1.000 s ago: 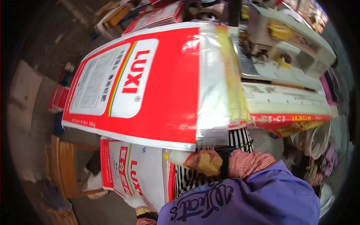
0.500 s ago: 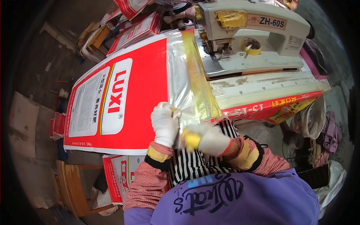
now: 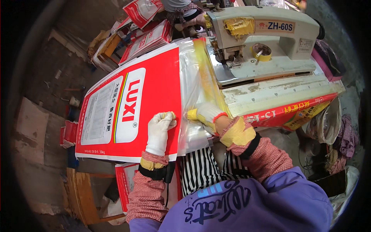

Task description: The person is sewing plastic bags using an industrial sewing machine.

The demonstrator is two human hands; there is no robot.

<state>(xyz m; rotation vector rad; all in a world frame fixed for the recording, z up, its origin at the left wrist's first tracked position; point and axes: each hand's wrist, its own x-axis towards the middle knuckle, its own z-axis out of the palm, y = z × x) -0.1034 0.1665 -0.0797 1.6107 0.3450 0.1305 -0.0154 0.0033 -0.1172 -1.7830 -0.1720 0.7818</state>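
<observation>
A flat red-and-white woven sack [image 3: 160,83] lies on a stack of like sacks in front of me, its clear plastic liner [image 3: 189,91] sticking out on the right. My left hand [image 3: 159,131], in a white glove, rests on the red part near the sack's lower right corner. Its fingers are curled in, and what they hold, if anything, is hidden. Over the liner lies my right hand [image 3: 206,116], gloved with yellow-covered fingers. Those fingers stretch out leftward, flat against the plastic. Yellowish liner film [image 3: 210,83] runs behind that hand toward the sewing machine.
A pale industrial sewing machine [image 3: 266,25] stands at the back right, with a yellow tape roll [image 3: 262,52] on its bed. More sacks [image 3: 148,42] are piled at the back, near another person [image 3: 185,13]. A wooden stool [image 3: 79,193] stands lower left.
My left hand has shifted left, from the liner's edge onto the red sack face. My right hand has moved up from near my lap onto the liner. The whole view has shifted slightly.
</observation>
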